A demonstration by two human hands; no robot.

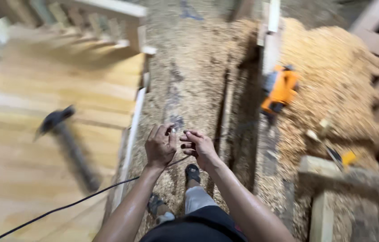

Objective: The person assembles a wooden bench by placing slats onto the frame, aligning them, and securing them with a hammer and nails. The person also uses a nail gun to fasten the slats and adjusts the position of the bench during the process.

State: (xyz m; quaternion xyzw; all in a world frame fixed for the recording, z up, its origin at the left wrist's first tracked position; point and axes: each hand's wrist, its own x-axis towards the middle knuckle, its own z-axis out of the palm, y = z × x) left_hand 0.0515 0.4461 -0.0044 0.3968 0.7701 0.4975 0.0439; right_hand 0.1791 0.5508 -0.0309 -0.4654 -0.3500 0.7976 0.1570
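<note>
In the lower centre of the frame we hold both hands close together above the sawdust-covered floor [189, 80]. Our left hand [160, 146] shows its back to the camera, fingers curled and thumb raised, closed on a thin black cable [64, 207]; our right hand [199, 147] sits just beside it with fingers bent inward, pinching the same cable where it passes between the two hands. The fingertips of the two hands are almost touching. From the hands the cable runs down and left, crossing the edge of the wooden worktop [41, 89] and leaving the frame at the lower left corner. The worktop fills the left side of the frame and is built of pale planks. A hammer [66, 143] lies on it at middle left, head toward the upper left and handle toward the lower right; motion blur softens its outline. Below the hands we see our legs in grey trousers and dark sandals [192, 172] standing on the shavings. In the upper right, an orange power tool [281, 91], apparently an electric planer, rests beside a long timber rail [271, 40], well apart from the hands. A heap of wood shavings [333, 67] covers the right side of the frame. At lower right lies a pale timber block [321, 166], with a small yellow-handled tool [345, 157] just above it; its type cannot be determined.
</note>
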